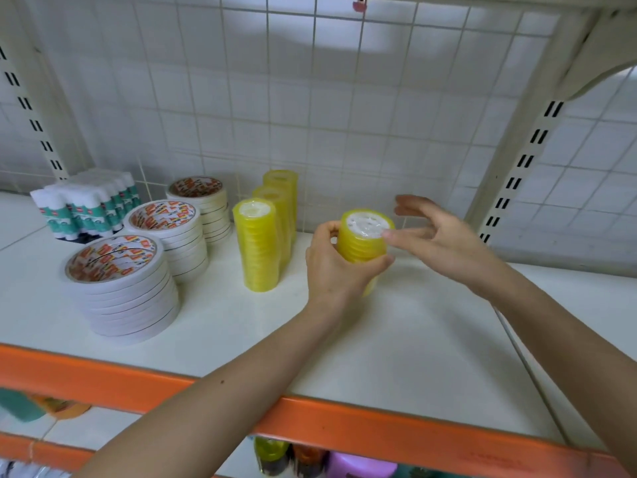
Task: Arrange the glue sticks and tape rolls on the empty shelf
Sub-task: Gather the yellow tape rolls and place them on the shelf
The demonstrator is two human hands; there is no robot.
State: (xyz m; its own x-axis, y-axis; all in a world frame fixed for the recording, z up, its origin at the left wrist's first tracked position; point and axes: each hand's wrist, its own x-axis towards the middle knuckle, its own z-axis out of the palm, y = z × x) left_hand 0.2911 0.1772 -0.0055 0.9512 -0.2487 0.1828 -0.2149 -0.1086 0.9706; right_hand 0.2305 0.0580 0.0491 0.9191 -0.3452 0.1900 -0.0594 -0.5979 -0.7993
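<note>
Shelf: a white flat shelf board [396, 339] with an orange front edge, backed by a white wire grid panel [310, 98] in front of white tiles.
Glue sticks: a wrapped block of white glue sticks with green labels [86, 208] stands upright at the back left of the shelf.
White tape: three stacks of flat white tape rolls with red and orange printed labels on top run from front to back just right of the glue sticks: the front stack [120, 291], the middle stack [172, 236] and the back stack [203, 205].
Yellow tape, placed: three tall columns of yellowish clear tape rolls in plastic wrap stand in a row right of the white stacks: front column [260, 246], middle column [275, 208], back column [282, 181] near the grid.
Yellow tape, held: a fourth wrapped yellow column [363, 239] is right of that row, over the middle of the shelf, leaning slightly. Its base is hidden behind the hands, so whether it touches the shelf cannot be told.
Left hand [336, 267]: wrapped round the side of the held column, thumb on the near side, fingers behind.
Right hand [444, 243]: fingers spread and mostly straight, grasping nothing; one fingertip touches the top rim of the held column.
Below the shelf: blurred items show on a lower level, among them a purple object [358, 465].
</note>
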